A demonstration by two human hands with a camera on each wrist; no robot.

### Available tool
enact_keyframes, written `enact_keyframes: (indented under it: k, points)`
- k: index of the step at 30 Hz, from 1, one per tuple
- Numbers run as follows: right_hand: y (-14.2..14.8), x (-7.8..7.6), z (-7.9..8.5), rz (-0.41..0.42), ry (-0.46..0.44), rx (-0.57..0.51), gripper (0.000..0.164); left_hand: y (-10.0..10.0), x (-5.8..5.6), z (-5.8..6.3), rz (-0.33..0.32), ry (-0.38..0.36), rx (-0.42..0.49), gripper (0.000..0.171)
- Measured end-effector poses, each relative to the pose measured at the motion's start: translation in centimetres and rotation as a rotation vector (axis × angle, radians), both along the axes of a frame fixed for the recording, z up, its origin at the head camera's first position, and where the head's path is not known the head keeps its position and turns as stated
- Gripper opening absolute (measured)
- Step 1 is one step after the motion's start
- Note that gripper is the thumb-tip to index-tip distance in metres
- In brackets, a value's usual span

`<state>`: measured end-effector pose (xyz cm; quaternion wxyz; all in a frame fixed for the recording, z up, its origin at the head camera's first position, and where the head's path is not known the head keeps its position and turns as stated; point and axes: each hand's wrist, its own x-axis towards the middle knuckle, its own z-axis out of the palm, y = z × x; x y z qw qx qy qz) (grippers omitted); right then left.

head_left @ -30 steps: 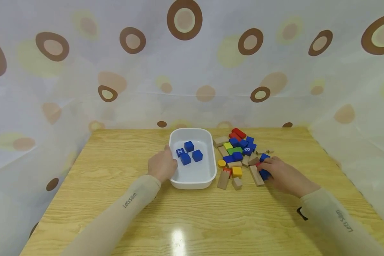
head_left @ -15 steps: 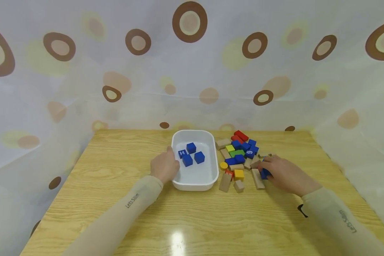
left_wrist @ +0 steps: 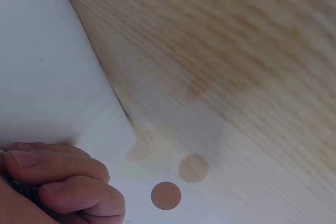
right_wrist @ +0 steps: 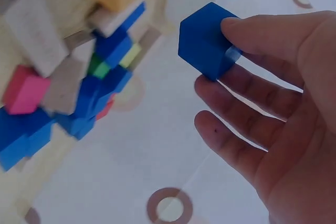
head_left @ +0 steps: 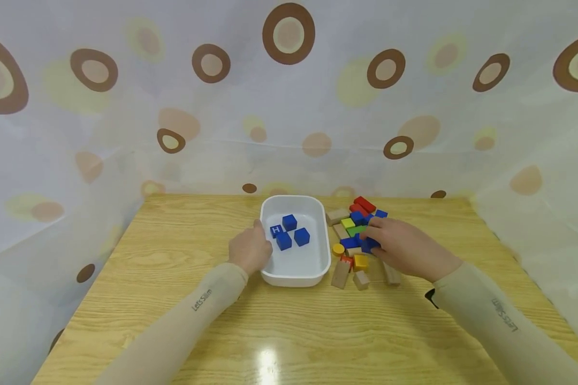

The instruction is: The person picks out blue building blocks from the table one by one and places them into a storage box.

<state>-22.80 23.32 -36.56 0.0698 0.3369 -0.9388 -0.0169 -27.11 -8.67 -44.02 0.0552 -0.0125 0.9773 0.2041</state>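
Observation:
In the right wrist view my right hand (right_wrist: 273,87) pinches a blue cube (right_wrist: 202,40) between thumb and fingers, lifted above the pile. The head view has this right hand (head_left: 407,247) over the right part of the block pile, covering some of it. My left hand (head_left: 250,248) grips the left rim of a white plastic tub (head_left: 296,280). Curled fingers (left_wrist: 73,171) press against the tub's outer wall (left_wrist: 47,77) in the left wrist view. Several blue cubes (head_left: 302,237) lie inside the tub, one marked with a white H (head_left: 276,230).
Mixed wooden blocks lie right of the tub: a red block (head_left: 364,203), a green block (head_left: 356,231), a yellow disc (head_left: 338,249), an orange cube (head_left: 360,262) and a plain wooden cube (head_left: 361,280). A patterned sheet (head_left: 289,107) stands behind the wooden table (head_left: 289,331).
My right hand has lifted a blue cube from the pile's right side and moved left with it, toward the tub. The left hand stays at the tub's rim; the head view shifts slightly.

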Motion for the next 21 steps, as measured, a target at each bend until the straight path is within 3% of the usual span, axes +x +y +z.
enact_keyframes:
  k: [7,16,21]
  points:
    - [-4.2,-0.9,1.1,0.048,-0.040,-0.042,0.031,-0.2,0.0,0.0,0.019,-0.011,-0.001,0.070]
    - [-8.4,-2.4,1.5,0.002,-0.150,-0.043,0.032,0.0,0.1,-0.1,0.011,0.000,-0.010,0.070]
    - [-10.3,-3.1,1.6,0.023,-0.174,-0.042,0.031,0.1,0.1,0.0,0.009,0.005,-0.021,0.070]
